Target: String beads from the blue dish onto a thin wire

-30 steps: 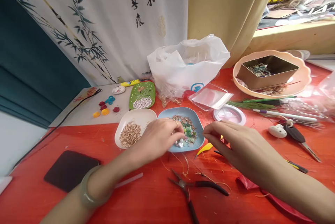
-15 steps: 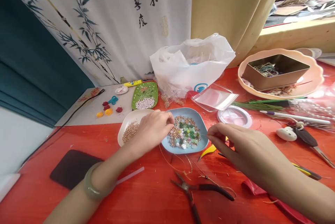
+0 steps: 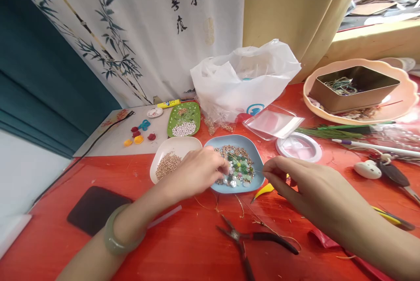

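Note:
My left hand (image 3: 208, 168), with a jade-green bangle (image 3: 114, 230) on its wrist, is over the left side of the blue dish (image 3: 213, 142). Its fingers are bent together low at the beads; what they hold, if anything, is hidden. Green, white and gold beads (image 3: 241, 165) lie in this dish. At the dish's right edge, my right hand (image 3: 288, 176) pinches a thin thread (image 3: 258, 170), whose short end points left over the beads. Pliers (image 3: 235, 235) with black handles lie in front, beside loose thin cord (image 3: 275, 232).
A cream dish (image 3: 188, 142) of gold beads and a green tray (image 3: 197, 112) stand left of a white plastic bag (image 3: 243, 84). Right are a clear box (image 3: 271, 123), a round white spool (image 3: 298, 147), a peach basin (image 3: 313, 79) and keys (image 3: 390, 171). A phone-like dark slab (image 3: 95, 211) lies left.
My left hand has moved slightly right and down, farther over the beads. My right hand keeps its pinch by the dish's edge. The whole view has shifted a little.

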Action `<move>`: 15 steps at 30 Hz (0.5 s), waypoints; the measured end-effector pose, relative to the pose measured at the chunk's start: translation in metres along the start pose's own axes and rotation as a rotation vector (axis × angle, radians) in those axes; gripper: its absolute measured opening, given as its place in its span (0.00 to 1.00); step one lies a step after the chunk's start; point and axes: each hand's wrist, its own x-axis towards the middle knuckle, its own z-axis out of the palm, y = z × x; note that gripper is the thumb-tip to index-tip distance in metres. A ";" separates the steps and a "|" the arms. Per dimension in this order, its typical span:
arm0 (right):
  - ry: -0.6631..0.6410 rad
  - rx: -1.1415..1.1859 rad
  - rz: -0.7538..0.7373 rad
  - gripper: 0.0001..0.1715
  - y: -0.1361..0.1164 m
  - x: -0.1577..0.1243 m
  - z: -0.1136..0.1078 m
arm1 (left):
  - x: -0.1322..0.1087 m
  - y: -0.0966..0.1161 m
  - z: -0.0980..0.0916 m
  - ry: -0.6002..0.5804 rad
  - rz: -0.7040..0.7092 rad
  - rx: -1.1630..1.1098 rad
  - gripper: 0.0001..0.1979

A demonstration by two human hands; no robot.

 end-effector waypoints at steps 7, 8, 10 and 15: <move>-0.032 0.012 0.026 0.09 -0.001 0.000 -0.002 | 0.004 -0.003 0.006 -0.004 -0.041 0.063 0.09; -0.035 0.011 0.028 0.09 -0.001 0.000 -0.001 | 0.004 -0.002 0.007 0.014 -0.043 0.055 0.08; -0.039 0.006 0.029 0.09 -0.001 -0.001 -0.001 | 0.006 0.000 0.009 0.071 -0.034 0.026 0.09; -0.054 0.002 0.035 0.09 -0.003 -0.001 -0.002 | 0.007 0.007 0.013 0.084 0.021 0.031 0.10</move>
